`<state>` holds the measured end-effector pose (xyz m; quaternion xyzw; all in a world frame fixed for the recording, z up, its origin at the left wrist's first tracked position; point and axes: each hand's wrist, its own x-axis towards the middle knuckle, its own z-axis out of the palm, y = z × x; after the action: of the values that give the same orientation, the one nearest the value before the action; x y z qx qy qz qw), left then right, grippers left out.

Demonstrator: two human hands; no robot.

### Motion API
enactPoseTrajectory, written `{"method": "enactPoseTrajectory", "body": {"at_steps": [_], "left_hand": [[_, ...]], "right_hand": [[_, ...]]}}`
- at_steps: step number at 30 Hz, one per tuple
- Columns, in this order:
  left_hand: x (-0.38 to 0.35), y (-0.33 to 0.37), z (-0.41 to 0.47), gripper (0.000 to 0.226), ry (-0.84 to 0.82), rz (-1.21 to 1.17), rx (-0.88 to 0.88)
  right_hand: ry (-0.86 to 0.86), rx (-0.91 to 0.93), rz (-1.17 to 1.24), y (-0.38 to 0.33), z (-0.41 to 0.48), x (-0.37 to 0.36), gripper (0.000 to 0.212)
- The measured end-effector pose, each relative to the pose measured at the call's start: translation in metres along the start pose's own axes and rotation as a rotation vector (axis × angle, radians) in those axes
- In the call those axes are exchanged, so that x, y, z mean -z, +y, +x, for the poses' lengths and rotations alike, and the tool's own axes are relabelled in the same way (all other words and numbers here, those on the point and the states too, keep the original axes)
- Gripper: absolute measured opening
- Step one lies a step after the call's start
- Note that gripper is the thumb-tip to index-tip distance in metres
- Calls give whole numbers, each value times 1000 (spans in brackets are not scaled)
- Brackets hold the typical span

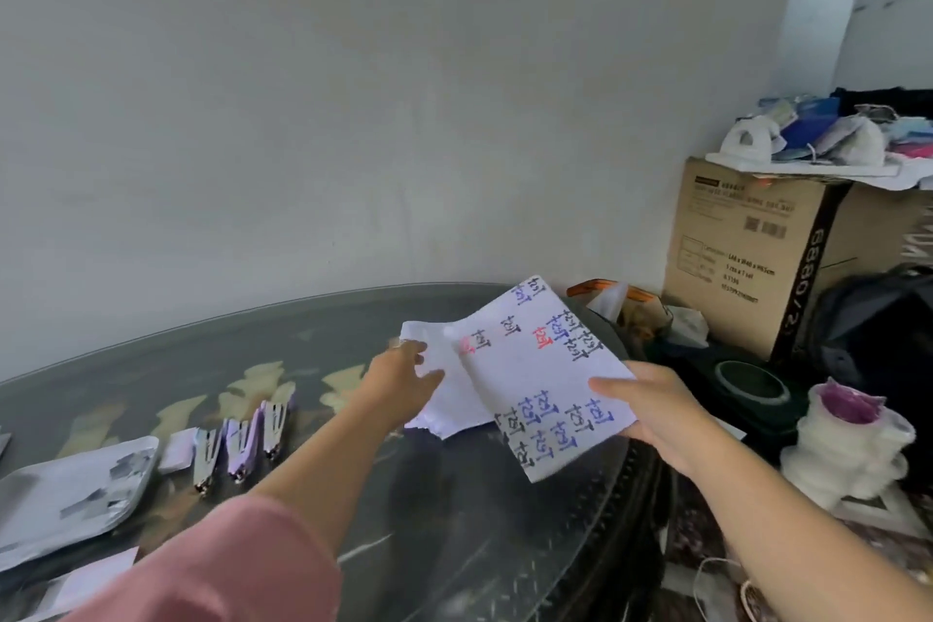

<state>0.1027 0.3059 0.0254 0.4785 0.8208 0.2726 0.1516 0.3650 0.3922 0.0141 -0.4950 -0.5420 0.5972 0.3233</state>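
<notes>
Head view, person at a round glass worktop [227, 349] with both arms extended.

**Left hand** [404, 381]: reaches from a pink sleeve [217, 566] and grips the near-left edge of the plain sheets [454, 399]. The thumb lies across the top and the fingers [409, 344] curl round the far side.

**Right hand** [656, 414]: pinches the right edge of the written sheet [535, 369], with the thumb on top and the remaining fingers underneath, out of sight.

**Written sheet**: white paper covered with the word "Test" in blue, black and red ink, the lettering upside down to the camera. It is held tilted above the far right part of the worktop, close to the rim. It overlaps the plain sheets, which lie lower and to its left. Whether the plain sheets touch the glass cannot be told.

**Other items**
- Three lavender staplers [240, 450] lie side by side on the left of the worktop, well apart from the hands.
- A small paper slip [176, 451] sits just beside the staplers.
- A grey mailing bag [70, 490] lies further left.
- Beyond the rim on the right, a cardboard box [747, 248] stands against the wall with loose items piled on it.
- A dark tape roll [752, 386] lies below the box.
</notes>
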Motion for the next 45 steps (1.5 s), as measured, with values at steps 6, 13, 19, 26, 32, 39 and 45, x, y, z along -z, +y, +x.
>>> {"method": "enactPoseTrajectory", "body": {"at_steps": [6,13,19,26,32,39,45], "left_hand": [[-49,10,51,78,-179,227,-171],[-71,5,78,69,-140,257,-128],[-59,-15,76,48,97,-2,-179],[-72,-4,73,58,-53,345,-237],[-67,-6,52,66,-12,215,-202],[9,-80,-65,51,222,130,-167],[83,-194,-183,42,455,235,218]], "right_hand": [[330,132,-211,5,56,-14,18],[317,237,-512,9,83,-35,29],[337,284,-707,14,90,-67,31],[398,377,-1222,23,88,-96,53],[503,488,-1252,34,74,-98,49],[42,814,-1087,53,-37,-143,32],[-417,616,-1139,57,-148,-205,65]]}}
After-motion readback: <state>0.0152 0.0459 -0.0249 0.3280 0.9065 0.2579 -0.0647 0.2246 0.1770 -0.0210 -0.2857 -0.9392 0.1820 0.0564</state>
